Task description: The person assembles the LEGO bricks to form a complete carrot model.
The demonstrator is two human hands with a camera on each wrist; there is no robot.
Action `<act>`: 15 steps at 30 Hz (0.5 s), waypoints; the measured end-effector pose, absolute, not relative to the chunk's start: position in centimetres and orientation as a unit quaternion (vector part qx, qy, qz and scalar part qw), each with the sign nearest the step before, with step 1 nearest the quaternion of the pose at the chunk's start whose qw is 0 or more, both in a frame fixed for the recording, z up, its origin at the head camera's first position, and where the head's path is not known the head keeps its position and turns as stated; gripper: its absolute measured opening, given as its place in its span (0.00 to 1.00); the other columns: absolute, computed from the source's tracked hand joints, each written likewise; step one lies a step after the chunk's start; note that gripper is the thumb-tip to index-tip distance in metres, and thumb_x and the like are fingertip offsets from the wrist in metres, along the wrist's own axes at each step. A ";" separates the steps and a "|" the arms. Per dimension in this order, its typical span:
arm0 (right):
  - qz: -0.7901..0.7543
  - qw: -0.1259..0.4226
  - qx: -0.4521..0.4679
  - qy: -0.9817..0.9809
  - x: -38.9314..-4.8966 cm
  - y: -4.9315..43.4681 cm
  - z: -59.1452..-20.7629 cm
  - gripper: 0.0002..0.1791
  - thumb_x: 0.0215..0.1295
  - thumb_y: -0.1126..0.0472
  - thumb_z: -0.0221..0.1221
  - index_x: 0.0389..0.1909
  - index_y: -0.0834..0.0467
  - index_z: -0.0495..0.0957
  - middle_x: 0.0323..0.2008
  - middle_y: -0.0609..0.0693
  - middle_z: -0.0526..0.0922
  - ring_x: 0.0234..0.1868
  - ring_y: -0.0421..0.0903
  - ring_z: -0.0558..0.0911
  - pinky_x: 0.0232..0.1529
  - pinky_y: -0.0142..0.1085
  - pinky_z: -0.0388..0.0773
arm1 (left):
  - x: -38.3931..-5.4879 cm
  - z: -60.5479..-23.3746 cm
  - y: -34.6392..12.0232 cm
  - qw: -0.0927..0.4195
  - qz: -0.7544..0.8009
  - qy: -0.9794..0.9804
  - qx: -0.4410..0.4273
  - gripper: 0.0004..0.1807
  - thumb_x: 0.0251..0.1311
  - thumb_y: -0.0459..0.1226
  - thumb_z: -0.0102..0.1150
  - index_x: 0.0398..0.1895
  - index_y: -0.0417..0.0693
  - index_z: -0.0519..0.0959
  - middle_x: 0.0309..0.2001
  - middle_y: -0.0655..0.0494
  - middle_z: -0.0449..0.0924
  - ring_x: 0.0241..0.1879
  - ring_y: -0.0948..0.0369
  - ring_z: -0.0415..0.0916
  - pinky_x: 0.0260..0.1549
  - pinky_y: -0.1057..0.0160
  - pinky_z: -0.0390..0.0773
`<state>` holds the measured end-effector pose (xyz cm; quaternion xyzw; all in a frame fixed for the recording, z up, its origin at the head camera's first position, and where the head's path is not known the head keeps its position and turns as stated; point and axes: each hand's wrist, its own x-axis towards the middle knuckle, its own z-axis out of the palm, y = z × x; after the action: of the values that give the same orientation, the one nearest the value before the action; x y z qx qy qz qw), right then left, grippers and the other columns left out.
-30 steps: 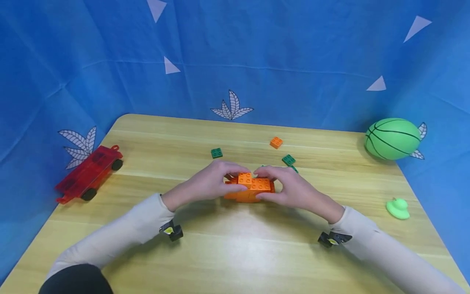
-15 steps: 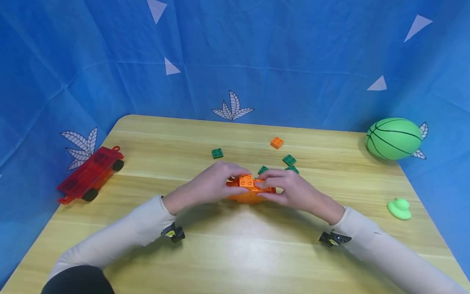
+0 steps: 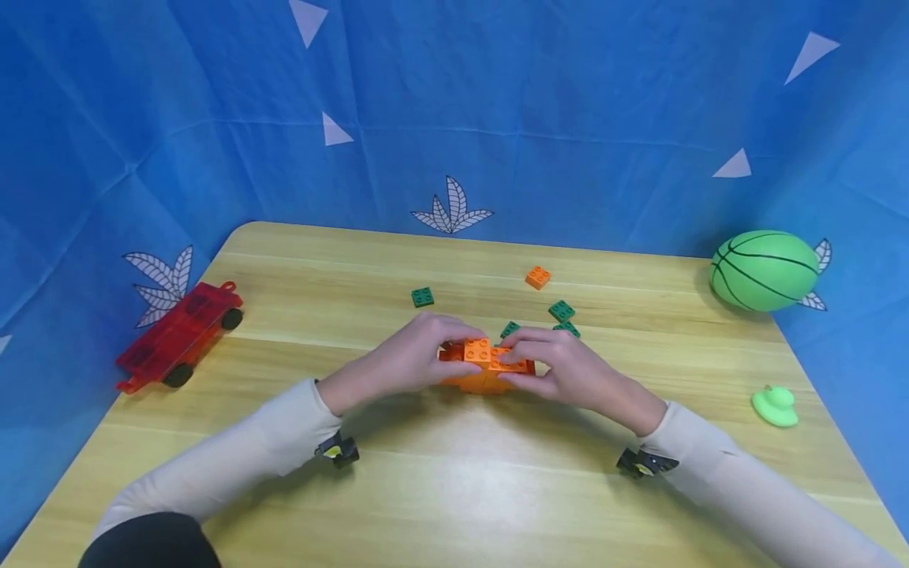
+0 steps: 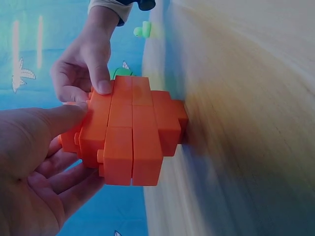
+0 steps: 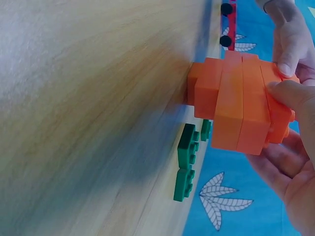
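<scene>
An orange build of stacked toy building bricks [image 3: 483,383] stands upright at mid-table, between both hands. Its narrow lower end meets the tabletop in the left wrist view, where its stepped orange side [image 4: 133,128] shows. My left hand [image 3: 415,356] holds the upper left part, thumb in front and fingers behind, around a raised studded brick [image 3: 477,350]. My right hand [image 3: 557,361] grips the upper right part, thumb at the near side and a finger on the top studs. In the right wrist view the build [image 5: 241,105] hides part of the far fingers.
Behind the hands lie several green bricks [image 3: 562,310] and a loose orange brick [image 3: 537,277]. A red toy wagon [image 3: 181,331] stands at the left table edge. To the right are a green ball [image 3: 765,270] and a green toy duck [image 3: 776,405]. Blue cloth [image 3: 568,95] hangs behind the table.
My right fingers have shifted from the build's far side onto its top studs, uncovering green bricks behind. My left hand keeps its hold. The head view has shifted slightly.
</scene>
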<state>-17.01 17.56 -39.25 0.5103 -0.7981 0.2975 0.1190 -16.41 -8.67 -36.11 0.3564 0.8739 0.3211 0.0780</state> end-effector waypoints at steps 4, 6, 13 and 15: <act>0.297 0.121 0.509 -0.799 -17.1 17.5 -39.1 0.11 0.53 0.64 0.77 0.37 0.56 0.87 0.42 0.53 0.89 0.38 0.43 0.88 0.39 0.29 0.86 | -16.3 -35.9 -8.6 0.079 0.321 0.876 0.351 0.23 0.62 0.39 0.72 0.60 0.46 0.83 0.54 0.52 0.88 0.46 0.62 0.83 0.44 0.71 0.83; 0.296 0.121 0.509 -0.799 -17.1 17.5 -39.1 0.11 0.53 0.64 0.77 0.36 0.56 0.87 0.42 0.53 0.89 0.38 0.43 0.88 0.39 0.29 0.86 | -16.3 -35.9 -8.6 0.077 0.324 0.876 0.350 0.23 0.61 0.39 0.73 0.60 0.46 0.83 0.53 0.52 0.88 0.43 0.62 0.82 0.42 0.70 0.84; 0.300 0.117 0.503 -0.802 -16.9 17.5 -39.2 0.10 0.53 0.64 0.77 0.36 0.57 0.87 0.42 0.53 0.89 0.38 0.44 0.88 0.39 0.29 0.86 | -16.3 -36.1 -8.6 0.079 0.324 0.876 0.350 0.23 0.61 0.40 0.73 0.60 0.45 0.84 0.47 0.55 0.89 0.32 0.61 0.74 0.30 0.71 0.76; 0.300 0.116 0.502 -0.803 -16.9 17.5 -39.2 0.10 0.53 0.64 0.77 0.36 0.56 0.87 0.42 0.53 0.89 0.38 0.44 0.88 0.39 0.29 0.86 | -16.4 -36.1 -8.6 0.079 0.321 0.875 0.352 0.23 0.61 0.40 0.73 0.59 0.45 0.84 0.45 0.55 0.88 0.30 0.61 0.74 0.29 0.72 0.75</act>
<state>-16.89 17.54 -39.24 0.5020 -0.8026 0.3005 0.1160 -16.36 -8.56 -36.10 0.3524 0.8755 0.3210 0.0794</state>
